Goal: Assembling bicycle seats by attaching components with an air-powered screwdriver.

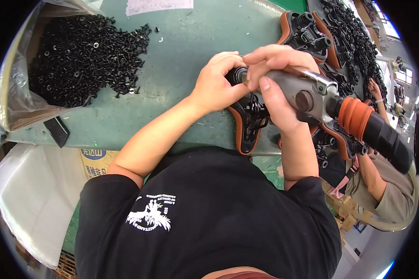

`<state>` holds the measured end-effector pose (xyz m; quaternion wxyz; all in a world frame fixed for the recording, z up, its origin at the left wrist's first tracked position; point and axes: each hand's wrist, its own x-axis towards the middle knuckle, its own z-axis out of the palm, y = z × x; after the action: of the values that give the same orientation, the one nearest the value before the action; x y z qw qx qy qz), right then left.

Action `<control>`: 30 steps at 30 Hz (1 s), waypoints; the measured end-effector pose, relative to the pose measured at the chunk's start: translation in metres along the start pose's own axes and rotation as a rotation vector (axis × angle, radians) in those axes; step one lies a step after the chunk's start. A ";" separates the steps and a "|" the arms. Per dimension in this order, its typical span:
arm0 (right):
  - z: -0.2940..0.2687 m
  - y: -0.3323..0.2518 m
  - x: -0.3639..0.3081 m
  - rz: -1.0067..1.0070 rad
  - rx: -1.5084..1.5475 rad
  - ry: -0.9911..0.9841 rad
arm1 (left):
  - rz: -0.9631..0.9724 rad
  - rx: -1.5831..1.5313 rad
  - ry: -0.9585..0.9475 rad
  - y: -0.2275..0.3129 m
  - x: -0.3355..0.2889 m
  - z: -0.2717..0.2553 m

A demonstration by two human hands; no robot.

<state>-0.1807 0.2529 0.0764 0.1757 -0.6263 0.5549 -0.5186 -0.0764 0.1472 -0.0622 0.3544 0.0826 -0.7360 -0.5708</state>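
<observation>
My right hand [284,69] is wrapped around the grey metal body of an air-powered wrench [305,95], which has an orange band and a black end. Its working end points left, toward my left hand [221,83]. That hand is closed around a black round saddle clamp [239,74], thumb and fingers on either side of it. Under both hands lies a bicycle saddle [244,132] with orange-brown sides and black rails, at the near edge of the table. My fingers hide the place where the wrench tip meets the clamp.
A plastic-lined box [16,104] spills a heap of black bolts [88,60] across the green table [181,37]. More bicycle saddles [305,35] and a pile of black clamps [354,32] lie on the right. A hose [391,227] trails from the wrench. Another person [381,186] works at the right.
</observation>
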 end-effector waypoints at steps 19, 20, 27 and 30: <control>-0.053 -0.080 -0.077 -0.176 0.358 0.335 | -0.411 -0.004 -0.018 0.020 0.046 -0.099; -0.058 -0.082 -0.080 -0.187 0.384 0.335 | -0.539 -0.428 -0.057 0.043 0.038 -0.080; -0.074 -0.099 -0.096 -0.223 0.486 0.331 | -0.771 -1.138 -0.426 0.103 -0.011 -0.004; -0.080 -0.098 -0.101 -0.156 0.485 0.300 | -0.630 -1.132 -0.479 0.101 -0.011 0.008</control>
<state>-0.1820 0.4011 0.1406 0.1955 -0.5231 0.3847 -0.7349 -0.0448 0.1931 0.0237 -0.0121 -0.0338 -0.3236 -0.9455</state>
